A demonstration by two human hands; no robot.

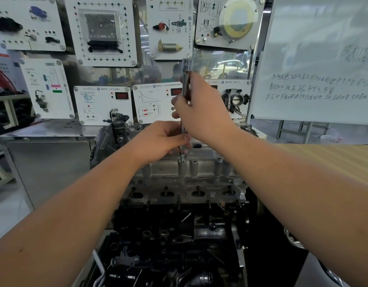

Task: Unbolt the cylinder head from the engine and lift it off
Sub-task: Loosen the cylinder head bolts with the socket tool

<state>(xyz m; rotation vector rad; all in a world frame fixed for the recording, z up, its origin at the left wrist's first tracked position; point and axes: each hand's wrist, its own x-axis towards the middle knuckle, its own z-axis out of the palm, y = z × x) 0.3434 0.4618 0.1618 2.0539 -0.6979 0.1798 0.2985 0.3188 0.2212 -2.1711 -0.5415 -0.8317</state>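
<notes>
Bolt [181, 157], pinched at mid-frame by the left hand [162, 141] under a vertical tool [186, 83] gripped by the right hand [201, 112], is held upright above the head [191, 170].

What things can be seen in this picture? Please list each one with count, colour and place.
cylinder head: one, grey, centre, on top of the block
engine block: one, black, bottom centre
socket extension: one, silver, upright above the head
bolt: one, silver, standing out of a hole in the head
training panels: several, white, on the wall behind
throttle body: one, dark grey, on the right panel
whiteboard: one, white with handwriting, right
cabinet: one, steel grey, left
left hand: one, fingers at the extension's lower end
right hand: one, grips the extension higher up
</notes>
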